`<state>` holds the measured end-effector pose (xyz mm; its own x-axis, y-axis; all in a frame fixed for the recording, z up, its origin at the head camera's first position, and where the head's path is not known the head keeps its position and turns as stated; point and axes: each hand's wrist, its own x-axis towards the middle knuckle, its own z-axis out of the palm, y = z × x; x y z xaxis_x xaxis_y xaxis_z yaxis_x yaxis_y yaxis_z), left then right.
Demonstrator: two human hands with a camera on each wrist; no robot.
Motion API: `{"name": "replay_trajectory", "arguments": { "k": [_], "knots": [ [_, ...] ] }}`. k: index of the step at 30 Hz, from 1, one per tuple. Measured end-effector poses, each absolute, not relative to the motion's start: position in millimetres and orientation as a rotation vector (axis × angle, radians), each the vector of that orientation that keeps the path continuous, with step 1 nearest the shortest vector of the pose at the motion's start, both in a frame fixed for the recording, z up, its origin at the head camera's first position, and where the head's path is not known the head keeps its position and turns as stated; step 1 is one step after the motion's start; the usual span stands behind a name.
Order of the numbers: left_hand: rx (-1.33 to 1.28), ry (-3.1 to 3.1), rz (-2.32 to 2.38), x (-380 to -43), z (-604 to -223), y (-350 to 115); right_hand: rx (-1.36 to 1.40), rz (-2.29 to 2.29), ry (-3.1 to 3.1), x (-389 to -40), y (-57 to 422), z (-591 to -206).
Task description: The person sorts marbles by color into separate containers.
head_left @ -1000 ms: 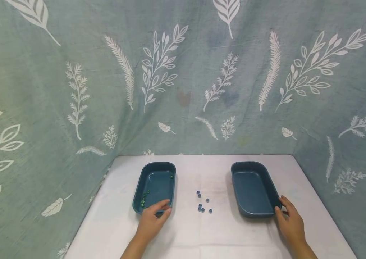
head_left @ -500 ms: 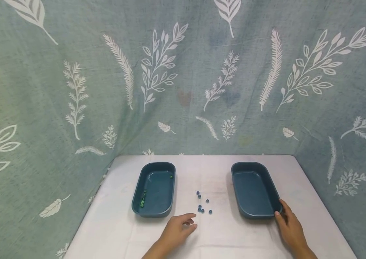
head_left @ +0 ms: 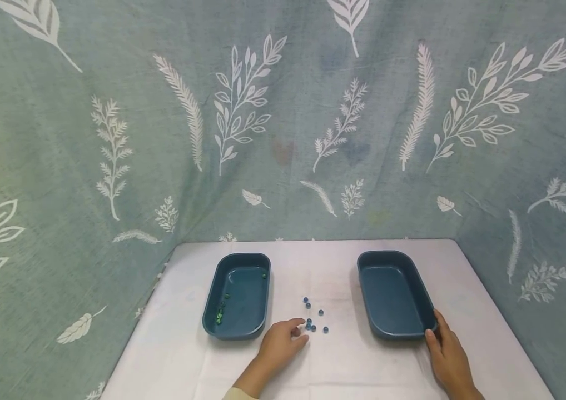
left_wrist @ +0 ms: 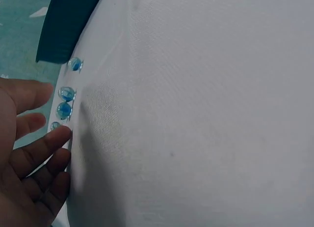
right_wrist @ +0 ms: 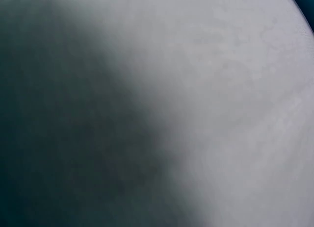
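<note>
Several clear blue marbles (head_left: 325,330) lie loose on the white cloth between two dark teal trays. My left hand (head_left: 280,345) hovers just left of the nearest ones, thumb and forefinger apart and nothing between them. In the left wrist view, the fingers of my left hand (left_wrist: 34,158) are loosely bent beside blue-swirled marbles (left_wrist: 64,110). My right hand (head_left: 449,355) holds the near right corner of the right tray (head_left: 392,294), thumb on the front and fingers along the side. No marbles show inside that tray. The right wrist view is mostly blurred and shows no fingers.
The left tray (head_left: 245,300) holds several small green marbles (head_left: 219,318), mostly along its left side, with one by the right wall. White cloth (head_left: 343,366) covers the table. A leaf-patterned green curtain (head_left: 283,194) closes off the back and sides.
My left hand has moved right from the near edge of the left tray to the blue marbles. My right hand stays at the corner of the right tray.
</note>
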<state>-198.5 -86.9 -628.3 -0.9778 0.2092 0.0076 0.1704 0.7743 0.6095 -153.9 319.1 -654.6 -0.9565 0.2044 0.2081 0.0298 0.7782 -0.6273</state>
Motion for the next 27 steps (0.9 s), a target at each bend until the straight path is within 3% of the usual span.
{"name": "replay_trajectory", "arguments": {
  "k": [27],
  "knots": [
    [0.298, 2.955, 1.057, -223.6, -631.2, -66.7, -0.251, 0.953, -2.749, -154.0, 318.9, -651.2]
  ]
}}
